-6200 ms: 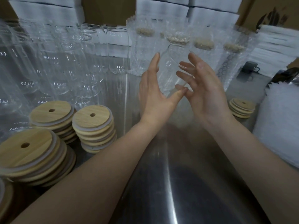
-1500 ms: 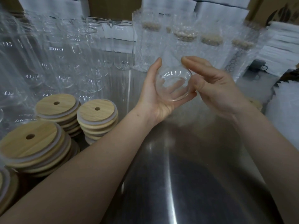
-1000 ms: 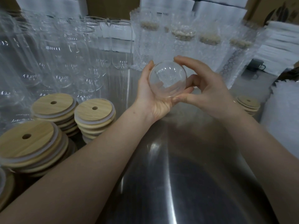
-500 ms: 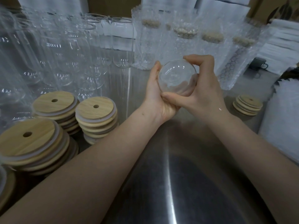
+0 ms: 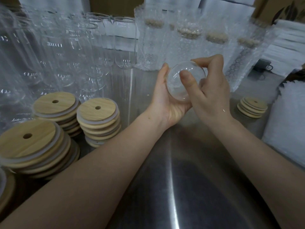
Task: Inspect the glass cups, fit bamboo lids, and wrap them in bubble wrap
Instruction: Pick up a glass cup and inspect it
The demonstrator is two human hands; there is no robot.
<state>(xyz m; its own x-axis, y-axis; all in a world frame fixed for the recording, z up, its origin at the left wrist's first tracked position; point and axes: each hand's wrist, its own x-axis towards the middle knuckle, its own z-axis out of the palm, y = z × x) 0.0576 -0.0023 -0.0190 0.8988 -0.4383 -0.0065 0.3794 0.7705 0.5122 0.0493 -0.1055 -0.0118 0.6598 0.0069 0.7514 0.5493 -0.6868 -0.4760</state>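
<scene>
Clear round glass cup [image 5: 175, 85] held above the middle of the brushed steel worktop [image 5: 181, 179], left hand [image 5: 166, 104] cradling it in a curled grip, right hand [image 5: 212, 96] pinching it, thumb across its base, stacked holed bamboo lids [image 5: 97, 111] near left.

I can't read any text from here. The pale marks on the glass cups [image 5: 54, 45] at far left are blurred, and the far-right cardboard box [image 5: 264, 5] shows only a dark wordless print.

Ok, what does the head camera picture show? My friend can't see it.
A left hand and right hand hold a clear glass cup over a metal table. Bamboo lid stacks sit left; bubble-wrapped cups stand behind.
</scene>
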